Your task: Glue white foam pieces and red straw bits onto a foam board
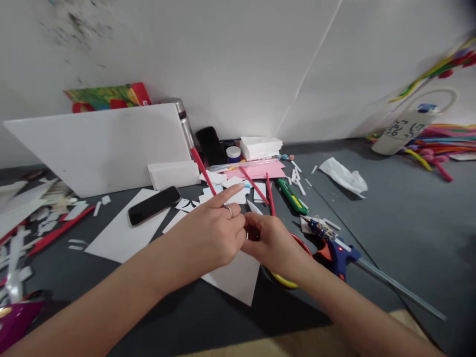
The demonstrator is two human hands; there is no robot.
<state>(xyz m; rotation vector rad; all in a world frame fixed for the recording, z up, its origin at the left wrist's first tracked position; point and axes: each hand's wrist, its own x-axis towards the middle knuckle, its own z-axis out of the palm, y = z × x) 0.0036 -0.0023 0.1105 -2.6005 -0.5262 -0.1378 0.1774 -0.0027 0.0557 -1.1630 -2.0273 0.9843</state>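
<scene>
Both my hands meet above the middle of the table. On my left hand (217, 230) the index finger points out while the other fingers are curled in, and a ring shows. My right hand (273, 243) is closed in a pinch against the left fingertips; whatever lies between them is hidden. A red fuzzy stick (203, 171) slants down behind my left index finger, and I cannot tell if it is held. Under my right hand lie scissors with a red and yellow handle (284, 281). White paper (238, 280) is below the hands.
A blue hot glue gun (338, 255) with a lit red light lies at right, near a green cutter knife (292, 196). At left are a phone (154, 205), a standing white board (104, 148) and paper scraps (44, 218). A crumpled tissue (344, 176) and a white bottle (403, 130) stand farther right.
</scene>
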